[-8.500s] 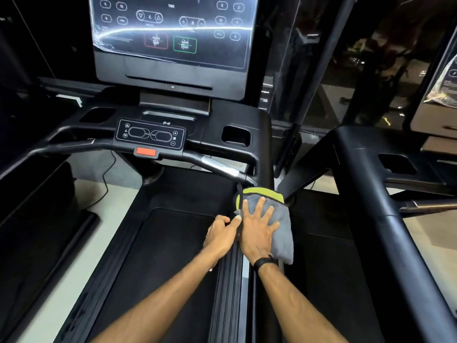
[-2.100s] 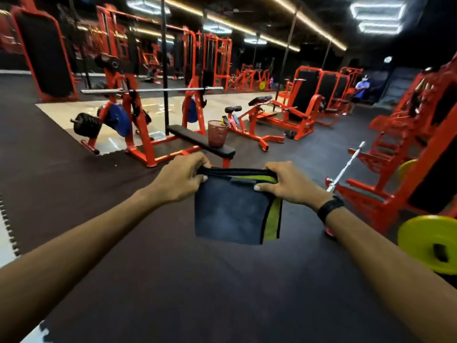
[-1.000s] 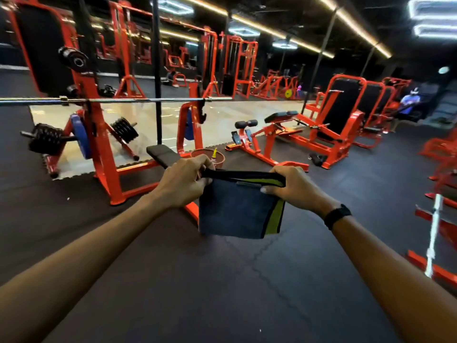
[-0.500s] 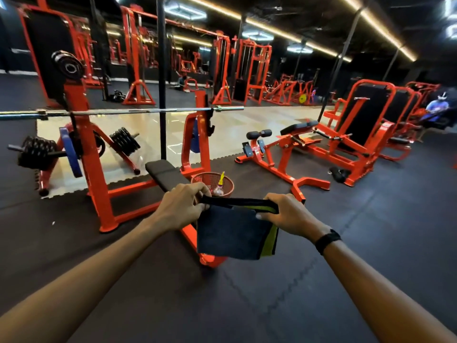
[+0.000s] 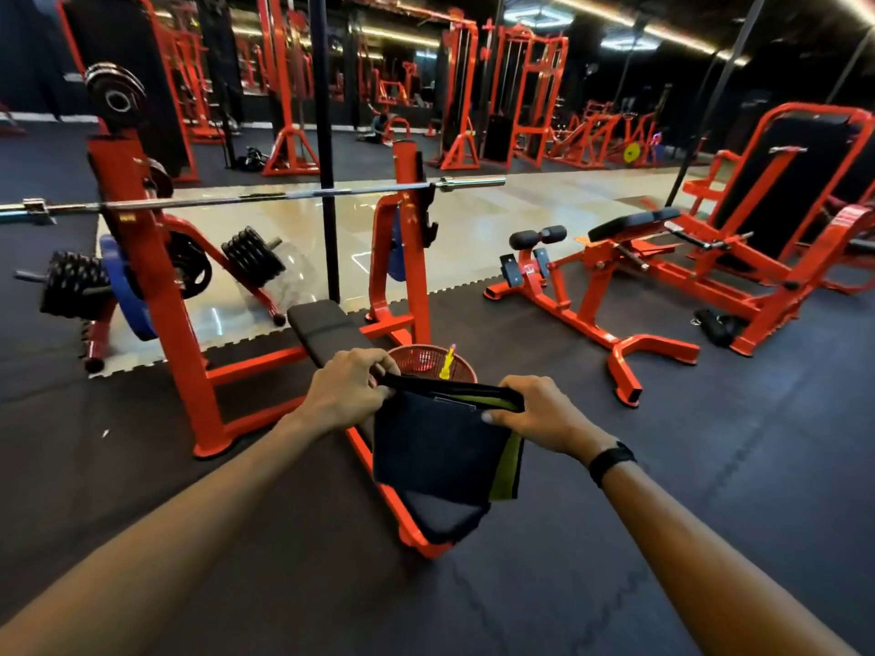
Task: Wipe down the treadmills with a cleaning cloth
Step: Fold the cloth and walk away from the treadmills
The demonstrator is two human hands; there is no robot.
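A folded dark grey cleaning cloth (image 5: 435, 447) with a yellow-green edge hangs in front of me, held by its top edge. My left hand (image 5: 343, 393) pinches the top left corner and my right hand (image 5: 535, 411) pinches the top right. Both hands hover over the near end of an orange bench press (image 5: 326, 331). No treadmill is in view.
A red mesh basket (image 5: 421, 359) with a yellow-capped bottle (image 5: 446, 362) stands on the bench just behind the cloth. A barbell (image 5: 265, 198) rests on the orange rack. More orange machines (image 5: 663, 272) stand to the right. The floor is black rubber matting (image 5: 710, 466).
Earlier the cloth lay on the treadmill rail under my right hand. Since then I have turned into the gym floor, and the bench press and basket have come closer, with both hands holding the cloth.
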